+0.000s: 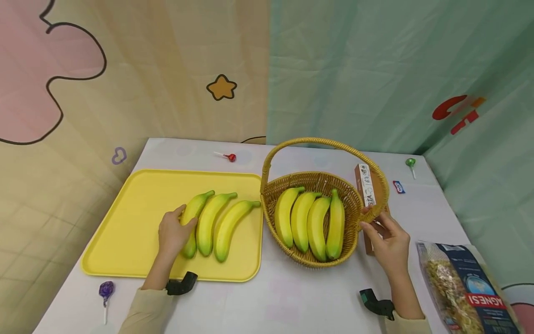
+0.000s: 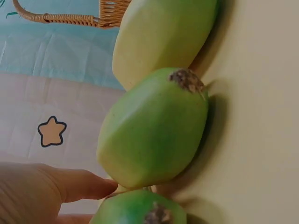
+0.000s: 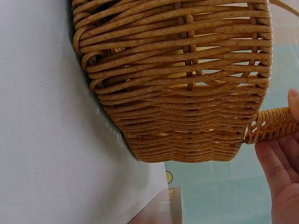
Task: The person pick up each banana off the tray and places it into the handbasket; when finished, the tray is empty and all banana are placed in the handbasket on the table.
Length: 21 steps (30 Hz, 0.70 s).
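I read "AGNESI", upside down, on the pasta bag at the table's right front corner. The brown box behind the basket carries letters along its white edge that look like "STA"; the rest is too small for me to read. The small blue-and-white packet has print I cannot make out.

My left hand rests on the yellow tray, fingers curled loosely round the leftmost banana of three lying side by side there. The left wrist view shows a fingertip touching that fruit just beside the green ends of its neighbours.

My right hand is at the basket's right side, thumb and fingers pinching the base of the woven handle where it meets the rim. Four bananas lie inside the basket, which stands on the table just right of the tray.

A red lollipop, a green one and a purple one lie on the table.
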Motion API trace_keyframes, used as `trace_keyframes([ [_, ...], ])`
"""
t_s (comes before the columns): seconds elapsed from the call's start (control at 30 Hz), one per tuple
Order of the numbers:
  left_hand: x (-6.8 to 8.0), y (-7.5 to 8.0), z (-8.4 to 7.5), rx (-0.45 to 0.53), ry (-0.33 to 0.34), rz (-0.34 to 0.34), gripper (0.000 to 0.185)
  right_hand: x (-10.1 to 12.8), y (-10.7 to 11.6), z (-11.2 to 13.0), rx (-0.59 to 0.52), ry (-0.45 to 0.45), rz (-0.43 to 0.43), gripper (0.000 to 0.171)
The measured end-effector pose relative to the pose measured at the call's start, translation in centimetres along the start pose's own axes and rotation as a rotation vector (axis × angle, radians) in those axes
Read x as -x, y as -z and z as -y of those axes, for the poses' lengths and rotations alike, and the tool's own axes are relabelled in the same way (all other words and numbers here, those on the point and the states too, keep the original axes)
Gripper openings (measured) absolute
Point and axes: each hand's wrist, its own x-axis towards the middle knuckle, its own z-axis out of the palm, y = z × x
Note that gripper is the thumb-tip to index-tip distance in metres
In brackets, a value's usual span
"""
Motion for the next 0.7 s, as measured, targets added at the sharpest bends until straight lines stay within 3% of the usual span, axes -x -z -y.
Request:
trace_keyframes([
  [0.2, 0.1, 0.0, 0.0, 0.026, 0.014, -0.054, 0.056, 0.0, 0.0, 0.0, 0.009, -0.001, 0.007, 0.042],
  [0.37, 0.8, 0.2, -1.1, 0.083, -0.025, -0.199, 0.052, 0.1, 0.0, 0.0, 0.021, -0.01, 0.009, 0.042],
  [0.47, 1.7, 0.0, -2.4, 0.123, -0.122, -0.297, 0.049, 0.1, 0.0, 0.0, 0.018, -0.012, 0.008, 0.043],
  [0.57, 2.9, -0.8, -4.6, 0.163, -0.278, -0.354, 0.047, 0.1, 0.0, 0.0, 0.014, -0.009, 0.005, 0.043],
  [0.7, 4.6, -2.5, -8.8, 0.203, -0.46, -0.294, 0.047, 0.0, 0.0, 0.0, 0.008, -0.007, 0.001, 0.043],
])
